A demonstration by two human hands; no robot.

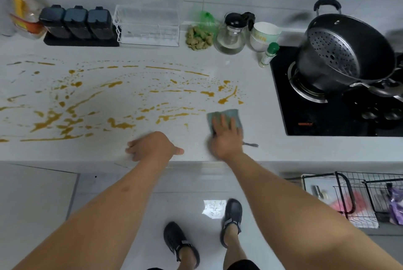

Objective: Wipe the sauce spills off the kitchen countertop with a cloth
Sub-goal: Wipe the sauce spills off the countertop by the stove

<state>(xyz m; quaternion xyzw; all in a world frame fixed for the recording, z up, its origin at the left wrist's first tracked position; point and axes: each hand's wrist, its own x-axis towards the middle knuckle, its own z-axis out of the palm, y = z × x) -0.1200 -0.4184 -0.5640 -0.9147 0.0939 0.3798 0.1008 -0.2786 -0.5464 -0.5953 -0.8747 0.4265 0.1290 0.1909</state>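
Cloth meets sauce at the hob's edge

Cloth (226, 117) lies flat on the bench (196, 56) beside the hob (327, 117), pressed under the right hand (225, 138), fingers spread. Left hand (152, 146) braces, loosely curled, empty. Sauce spills (87, 104) spread away from the hob; long overlapping strokes would serve best.

The pale grey surface (250, 86) is streaked with orange-brown sauce spills (72, 114) across its left and middle; a blue-green cloth (226, 114) lies flat near the black hob (327, 117); jars, a rack and a jug are ranged along the back.
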